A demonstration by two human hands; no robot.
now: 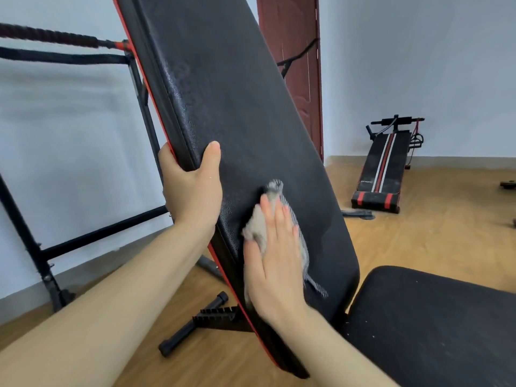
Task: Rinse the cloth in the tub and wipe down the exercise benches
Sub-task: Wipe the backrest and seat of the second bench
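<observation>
Both forearms bare, no sleeves or jewellery.

Left hand [192, 188] clamps the left edge of the raised black backrest [223, 88]. Right hand [275, 263] lies flat, pressing the grey cloth [261, 219] onto the pad. Second bench [382, 169] on floor beyond.

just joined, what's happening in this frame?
A person is wiping the raised backrest pad of a black exercise bench. The left hand grips the pad's red-trimmed left edge to steady it, while the right hand presses a grey cloth flat against the lower part of the pad. The seat pad sits at lower right. A second bench lies on the wood floor by the far wall. No tub is in view.
</observation>
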